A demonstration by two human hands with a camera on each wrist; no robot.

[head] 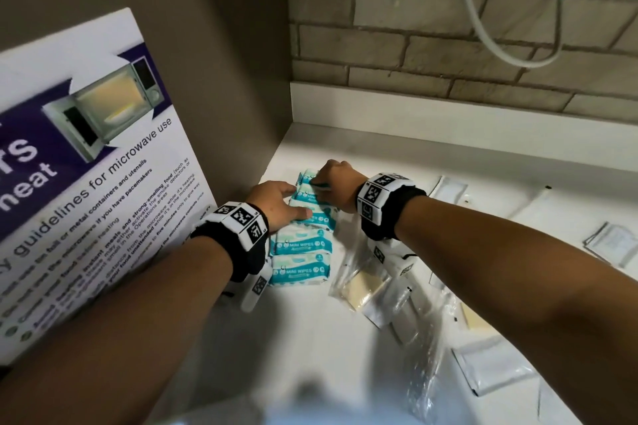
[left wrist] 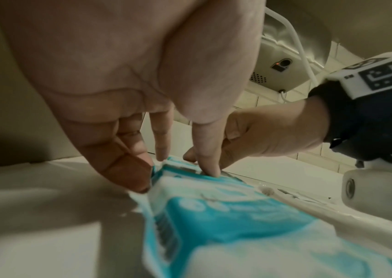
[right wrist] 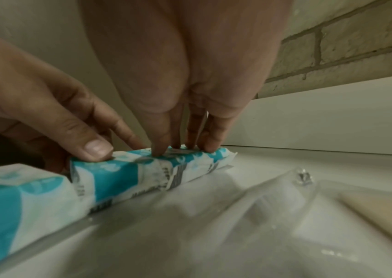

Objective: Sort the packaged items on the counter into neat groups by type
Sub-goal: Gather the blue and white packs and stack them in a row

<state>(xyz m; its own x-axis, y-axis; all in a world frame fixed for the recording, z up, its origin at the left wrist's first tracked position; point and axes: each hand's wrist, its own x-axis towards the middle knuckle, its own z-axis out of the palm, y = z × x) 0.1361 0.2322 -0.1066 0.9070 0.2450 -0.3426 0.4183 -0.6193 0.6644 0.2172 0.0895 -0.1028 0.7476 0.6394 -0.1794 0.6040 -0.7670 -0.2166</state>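
Note:
Several teal-and-white mini wipes packs (head: 303, 245) lie in one column on the white counter (head: 414, 155), running away from me beside the left wall. My left hand (head: 276, 202) rests on the middle packs, its straight fingers (left wrist: 137, 176) against their left edge and the thumb pressing on top. My right hand (head: 333, 183) reaches to the far end of the column, and its fingertips (right wrist: 210, 146) press down on the top of the farthest pack (right wrist: 128, 173). Neither hand lifts a pack. The nearest packs (left wrist: 226, 216) lie flat and untouched.
A microwave-guidelines poster (head: 103, 166) leans at the left, close to my left forearm. Clear plastic bags holding beige squares (head: 362, 281) lie just right of the wipes. White sachets (head: 611, 245) are scattered further right. A brick wall with a hanging cable (head: 483, 28) closes the back.

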